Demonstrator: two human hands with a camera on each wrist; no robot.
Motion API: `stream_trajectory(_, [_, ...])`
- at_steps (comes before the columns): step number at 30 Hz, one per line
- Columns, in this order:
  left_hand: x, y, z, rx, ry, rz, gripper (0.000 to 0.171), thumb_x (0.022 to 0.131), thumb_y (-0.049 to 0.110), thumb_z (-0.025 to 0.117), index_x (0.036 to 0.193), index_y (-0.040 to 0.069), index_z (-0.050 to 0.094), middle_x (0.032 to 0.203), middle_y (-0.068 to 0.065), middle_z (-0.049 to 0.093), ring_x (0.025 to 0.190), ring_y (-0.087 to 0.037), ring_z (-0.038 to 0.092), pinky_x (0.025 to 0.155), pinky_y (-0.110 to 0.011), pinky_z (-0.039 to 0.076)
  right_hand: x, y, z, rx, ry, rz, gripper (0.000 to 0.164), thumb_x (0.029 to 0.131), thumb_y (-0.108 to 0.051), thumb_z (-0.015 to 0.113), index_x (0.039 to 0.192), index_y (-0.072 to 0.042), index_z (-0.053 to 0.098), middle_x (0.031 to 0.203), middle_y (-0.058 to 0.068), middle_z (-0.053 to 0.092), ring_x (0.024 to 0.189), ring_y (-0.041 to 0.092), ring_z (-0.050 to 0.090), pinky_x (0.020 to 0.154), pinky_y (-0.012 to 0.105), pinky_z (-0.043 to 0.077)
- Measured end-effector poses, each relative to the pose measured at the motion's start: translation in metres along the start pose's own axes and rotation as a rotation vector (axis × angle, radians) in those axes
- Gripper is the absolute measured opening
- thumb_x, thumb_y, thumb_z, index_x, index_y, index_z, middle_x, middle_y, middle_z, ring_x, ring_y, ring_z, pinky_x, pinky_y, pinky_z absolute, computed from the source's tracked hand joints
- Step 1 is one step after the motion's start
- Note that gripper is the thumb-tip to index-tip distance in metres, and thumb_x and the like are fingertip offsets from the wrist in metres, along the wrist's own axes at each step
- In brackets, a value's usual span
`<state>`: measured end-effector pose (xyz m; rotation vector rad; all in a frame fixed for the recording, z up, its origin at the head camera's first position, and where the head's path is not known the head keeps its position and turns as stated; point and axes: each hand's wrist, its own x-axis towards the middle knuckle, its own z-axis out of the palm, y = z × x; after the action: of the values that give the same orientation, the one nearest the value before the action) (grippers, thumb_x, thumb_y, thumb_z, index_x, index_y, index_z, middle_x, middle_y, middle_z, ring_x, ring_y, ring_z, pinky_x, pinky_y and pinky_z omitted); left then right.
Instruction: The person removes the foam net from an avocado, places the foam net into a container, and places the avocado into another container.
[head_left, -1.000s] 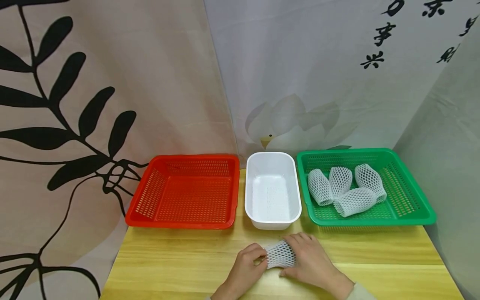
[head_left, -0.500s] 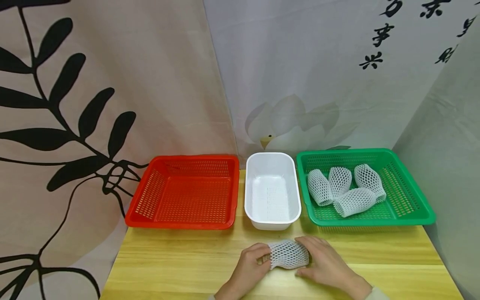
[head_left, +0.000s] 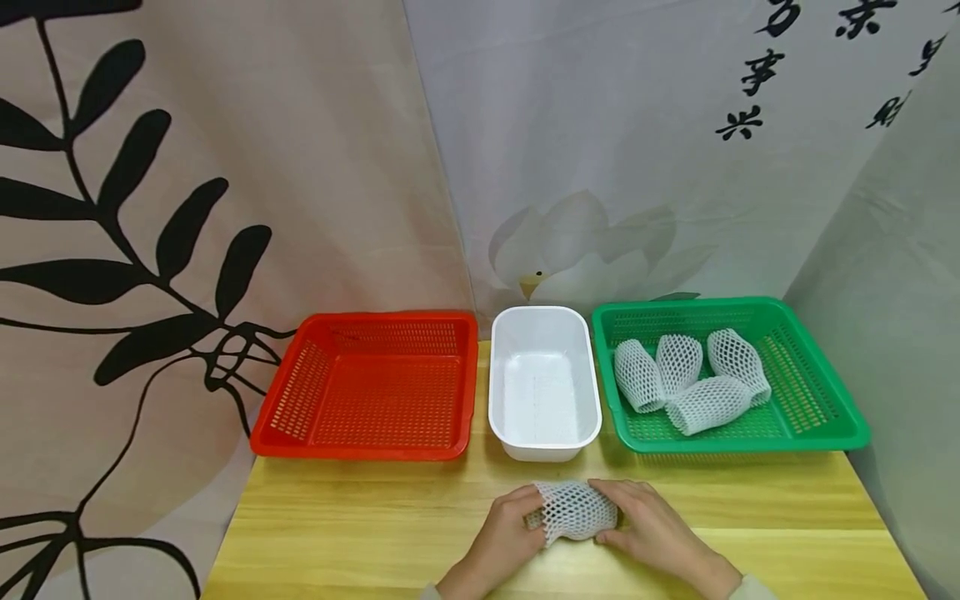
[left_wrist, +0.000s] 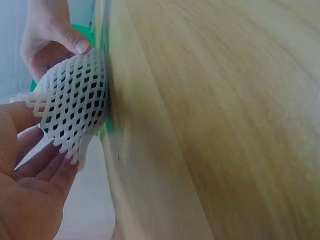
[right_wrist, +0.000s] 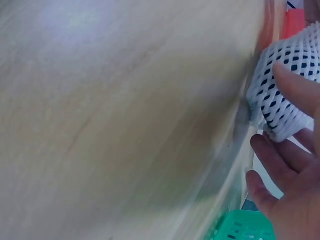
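Observation:
A white foam net sleeve (head_left: 577,510) lies sideways just over the wooden table, bulging in the middle. Something dark shows through its mesh; I cannot tell what it is. My left hand (head_left: 504,540) holds the sleeve's left end, and in the left wrist view its fingers (left_wrist: 50,165) are at the spread, jagged rim. Around the right end, my right hand (head_left: 651,527) grips with the thumb (right_wrist: 295,87) on the mesh and fingers beneath or behind it. Several similar foam net sleeves (head_left: 708,405) lie in the green basket (head_left: 750,445).
Along the back of the table (head_left: 337,517) stand a red basket (head_left: 390,400) at left, a white tub (head_left: 545,392) in the middle and the green basket at right. Printed cloth (head_left: 337,167) hangs behind them.
My right hand has shifted right, and more of the foam net sleeve shows, fuller than before. The sleeve's left end has widened around the left hand's fingers. Baskets and tub stay put.

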<state>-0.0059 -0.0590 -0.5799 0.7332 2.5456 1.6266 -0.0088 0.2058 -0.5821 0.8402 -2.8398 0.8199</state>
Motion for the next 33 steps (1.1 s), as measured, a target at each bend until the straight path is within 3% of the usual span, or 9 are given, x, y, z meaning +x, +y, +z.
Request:
stream_trajectory(6, [0.001,-0.003,0.003,0.05,-0.016,-0.008,0.049,0.076,-0.013,0.077,0.121,0.008,0.077,0.126,-0.001,0.072,0.121,-0.019,0.067,0.104,-0.036,0.053,0.0,0.003,0.003,0.029,0.027,-0.022,0.063,0.073,-0.022,0.094,0.129,-0.005,0.07,0.124,0.003,0.073,0.111,0.025,0.069,0.095,0.05,0.055])
stream_trajectory(12, [0.004,-0.002,0.004,0.078,-0.046,-0.017,0.049,0.075,-0.009,0.082,0.12,0.01,0.077,0.125,0.003,0.071,0.121,-0.017,0.066,0.105,-0.034,0.052,0.0,0.003,0.004,0.106,0.053,-0.062,0.054,0.075,-0.018,0.093,0.124,-0.009,0.07,0.118,-0.004,0.072,0.105,0.017,0.069,0.09,0.042,0.059])
stream_trajectory(17, [0.005,-0.001,0.003,0.101,-0.084,-0.031,0.056,0.067,-0.014,0.078,0.118,0.01,0.075,0.123,0.006,0.068,0.122,-0.015,0.064,0.107,-0.035,0.05,0.0,0.002,0.004,0.163,0.086,-0.099,0.049,0.075,-0.015,0.092,0.119,-0.01,0.071,0.113,-0.007,0.07,0.1,0.012,0.068,0.086,0.035,0.06])
stream_trajectory(26, [0.007,0.0,0.002,0.126,-0.13,-0.029,0.061,0.07,-0.008,0.085,0.126,0.009,0.071,0.126,0.004,0.065,0.122,-0.012,0.062,0.108,-0.032,0.049,0.002,-0.002,0.005,0.23,0.101,-0.111,0.048,0.073,-0.011,0.093,0.116,-0.014,0.071,0.114,-0.011,0.066,0.099,0.006,0.066,0.093,0.013,0.05])
stream_trajectory(29, [0.007,-0.001,0.003,0.133,-0.14,-0.033,0.061,0.07,-0.006,0.086,0.127,0.009,0.07,0.126,0.005,0.065,0.122,-0.01,0.061,0.108,-0.03,0.049,0.002,-0.004,0.005,0.224,0.099,-0.104,0.048,0.074,-0.01,0.093,0.116,-0.013,0.071,0.117,-0.006,0.067,0.101,0.011,0.067,0.094,0.016,0.052])
stream_trajectory(33, [0.008,-0.002,0.003,0.134,-0.149,-0.045,0.063,0.069,-0.008,0.085,0.128,0.009,0.07,0.126,0.006,0.065,0.12,-0.007,0.061,0.107,-0.027,0.049,0.003,-0.007,0.003,0.223,0.064,-0.059,0.049,0.076,-0.009,0.092,0.12,-0.009,0.071,0.121,0.004,0.071,0.106,0.02,0.07,0.092,0.031,0.058])
